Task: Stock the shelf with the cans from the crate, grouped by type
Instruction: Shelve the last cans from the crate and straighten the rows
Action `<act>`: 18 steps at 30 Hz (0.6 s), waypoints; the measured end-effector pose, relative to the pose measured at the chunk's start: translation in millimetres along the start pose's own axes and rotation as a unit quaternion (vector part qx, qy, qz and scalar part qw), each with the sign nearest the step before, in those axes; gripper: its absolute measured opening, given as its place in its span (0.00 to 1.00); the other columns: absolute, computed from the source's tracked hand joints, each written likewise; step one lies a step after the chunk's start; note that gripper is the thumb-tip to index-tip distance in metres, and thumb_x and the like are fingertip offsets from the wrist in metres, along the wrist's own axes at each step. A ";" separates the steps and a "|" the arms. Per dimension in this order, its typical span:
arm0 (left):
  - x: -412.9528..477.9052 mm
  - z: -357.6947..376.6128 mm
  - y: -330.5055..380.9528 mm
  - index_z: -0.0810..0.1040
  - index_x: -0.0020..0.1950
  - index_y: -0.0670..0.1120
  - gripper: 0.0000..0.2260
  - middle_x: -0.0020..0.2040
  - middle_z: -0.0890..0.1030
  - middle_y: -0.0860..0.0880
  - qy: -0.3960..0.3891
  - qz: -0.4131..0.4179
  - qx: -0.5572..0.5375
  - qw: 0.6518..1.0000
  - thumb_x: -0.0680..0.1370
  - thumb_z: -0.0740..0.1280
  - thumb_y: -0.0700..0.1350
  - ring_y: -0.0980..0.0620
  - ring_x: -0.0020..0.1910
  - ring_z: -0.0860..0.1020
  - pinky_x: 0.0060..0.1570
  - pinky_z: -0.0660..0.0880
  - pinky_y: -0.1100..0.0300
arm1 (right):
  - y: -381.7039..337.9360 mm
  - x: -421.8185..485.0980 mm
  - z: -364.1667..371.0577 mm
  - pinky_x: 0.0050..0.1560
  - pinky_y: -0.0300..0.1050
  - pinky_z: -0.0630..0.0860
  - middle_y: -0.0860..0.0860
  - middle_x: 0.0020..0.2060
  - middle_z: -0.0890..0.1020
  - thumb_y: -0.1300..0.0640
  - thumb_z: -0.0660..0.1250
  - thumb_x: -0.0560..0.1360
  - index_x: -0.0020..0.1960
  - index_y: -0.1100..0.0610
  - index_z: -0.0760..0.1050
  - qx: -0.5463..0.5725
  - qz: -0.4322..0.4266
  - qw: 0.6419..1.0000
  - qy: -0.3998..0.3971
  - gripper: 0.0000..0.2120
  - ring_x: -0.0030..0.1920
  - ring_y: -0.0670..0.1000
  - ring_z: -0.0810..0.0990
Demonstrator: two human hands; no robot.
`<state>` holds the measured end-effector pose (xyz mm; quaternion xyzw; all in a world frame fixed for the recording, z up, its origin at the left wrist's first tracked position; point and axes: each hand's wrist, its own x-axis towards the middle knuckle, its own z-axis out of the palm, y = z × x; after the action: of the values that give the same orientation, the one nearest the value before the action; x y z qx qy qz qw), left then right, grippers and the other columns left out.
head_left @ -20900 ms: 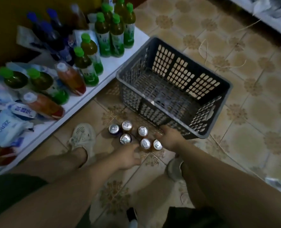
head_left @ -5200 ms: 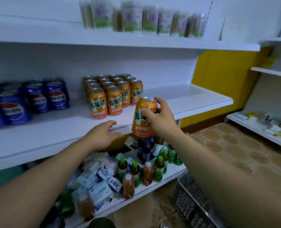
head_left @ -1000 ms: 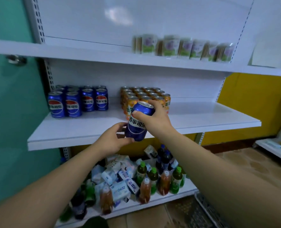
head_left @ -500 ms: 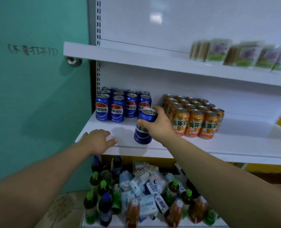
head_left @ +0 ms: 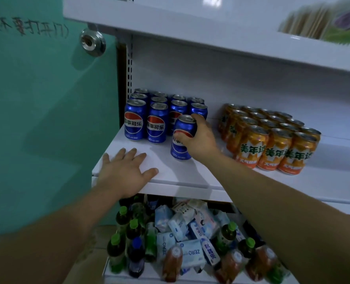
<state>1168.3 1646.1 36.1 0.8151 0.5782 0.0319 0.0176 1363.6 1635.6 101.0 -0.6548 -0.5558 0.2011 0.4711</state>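
Dim, cool, soft light; glare on the top panel (head_left: 211,2), cartons (head_left: 321,23) top right smeared, edges bowed.

At least eleven blue cans (head_left: 136,124) — ten in a four-wide block, one apart in front; back rows unclear. Orange cans (head_left: 276,152) — three across the front, total unclear. Five green-capped bottles (head_left: 134,222), three amber bottles (head_left: 175,261).

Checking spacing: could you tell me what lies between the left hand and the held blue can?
Only bare white shelf, shown in the head view.
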 end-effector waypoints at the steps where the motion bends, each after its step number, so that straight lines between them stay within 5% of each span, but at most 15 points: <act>1: 0.2 0.7 -0.3 0.48 0.78 0.57 0.34 0.79 0.47 0.53 0.003 0.000 0.000 1.000 0.75 0.42 0.70 0.50 0.78 0.46 0.74 0.45 0.40 | 1.8 4.6 2.4 0.66 0.54 0.71 0.50 0.68 0.69 0.57 0.72 0.73 0.72 0.50 0.61 -0.006 -0.006 1.000 0.002 0.32 0.66 0.53 0.72; 10: 1.2 4.4 -0.8 0.50 0.78 0.57 0.33 0.79 0.48 0.54 0.024 -0.006 -0.007 1.000 0.75 0.43 0.70 0.51 0.78 0.46 0.74 0.44 0.41 | 9.8 40.5 19.5 0.65 0.49 0.70 0.50 0.70 0.69 0.54 0.71 0.75 0.75 0.50 0.60 -0.006 -0.024 1.000 -0.005 0.33 0.68 0.52 0.70; 18: 0.1 4.4 -0.3 0.50 0.78 0.57 0.33 0.79 0.49 0.53 0.028 -0.006 -0.003 1.000 0.75 0.43 0.70 0.50 0.78 0.47 0.74 0.45 0.41 | 15.3 56.7 25.1 0.68 0.55 0.70 0.50 0.73 0.66 0.52 0.70 0.76 0.76 0.48 0.56 -0.026 -0.013 1.000 0.000 0.35 0.70 0.53 0.68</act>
<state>1168.3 1646.3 31.7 0.8102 0.5834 0.0565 0.0038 1369.2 1698.4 90.9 -0.6593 -0.5697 0.1804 0.4564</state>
